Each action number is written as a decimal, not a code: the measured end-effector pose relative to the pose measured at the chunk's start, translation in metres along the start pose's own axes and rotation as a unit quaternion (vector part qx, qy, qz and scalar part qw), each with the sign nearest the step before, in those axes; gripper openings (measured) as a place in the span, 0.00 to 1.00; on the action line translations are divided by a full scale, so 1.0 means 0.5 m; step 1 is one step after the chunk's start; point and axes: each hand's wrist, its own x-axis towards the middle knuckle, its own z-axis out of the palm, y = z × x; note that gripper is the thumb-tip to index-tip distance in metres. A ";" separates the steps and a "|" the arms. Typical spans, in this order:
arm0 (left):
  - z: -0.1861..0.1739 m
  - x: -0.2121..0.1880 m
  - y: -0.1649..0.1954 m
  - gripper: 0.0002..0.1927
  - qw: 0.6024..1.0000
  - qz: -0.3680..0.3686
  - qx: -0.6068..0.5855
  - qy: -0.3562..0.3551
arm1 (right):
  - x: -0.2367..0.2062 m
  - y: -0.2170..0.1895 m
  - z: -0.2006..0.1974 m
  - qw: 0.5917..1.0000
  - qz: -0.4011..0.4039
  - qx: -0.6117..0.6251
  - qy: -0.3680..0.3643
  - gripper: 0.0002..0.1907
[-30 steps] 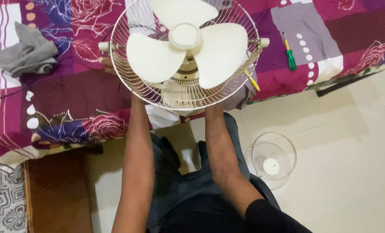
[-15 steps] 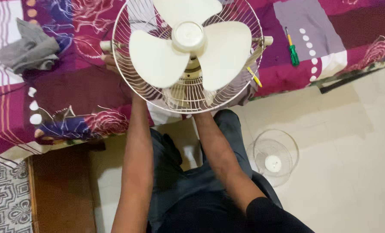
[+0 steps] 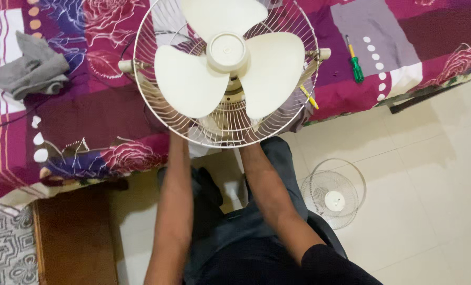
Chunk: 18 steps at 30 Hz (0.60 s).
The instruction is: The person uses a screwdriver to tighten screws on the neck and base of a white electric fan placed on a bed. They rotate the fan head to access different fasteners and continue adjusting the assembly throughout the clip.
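Both hands reach under a cream fan [image 3: 226, 71] at the bed's [image 3: 88, 111] near edge; their grip is hidden, cannot tell.

A bed [image 3: 88, 113] covered by a patterned magenta and purple sheet is seen along the top. On it a cream fan [image 3: 226, 71] with its front guard off is rested. Left of the fan, near the bed's edge, a crumpled grey cloth [image 3: 32, 67] is laid. Right of the fan a green-handled screwdriver [image 3: 354, 65] is placed. Below and right of the fan, on the pale tiled floor [image 3: 425, 174], a round wire guard [image 3: 332, 193] is laid flat.
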 end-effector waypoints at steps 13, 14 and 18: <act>0.006 -0.061 -0.025 0.30 0.984 -0.147 -0.103 -0.013 | -0.001 -0.101 0.005 0.998 -0.057 -0.016 0.025 0.28; 0.008 -0.062 -0.019 0.30 0.984 -0.146 -0.103 -0.012 | 0.001 -0.102 0.013 0.998 -0.053 -0.017 0.024 0.28; 0.022 -0.054 0.000 0.29 0.985 -0.138 -0.099 -0.016 | 0.014 -0.117 0.037 0.998 -0.053 -0.025 0.022 0.28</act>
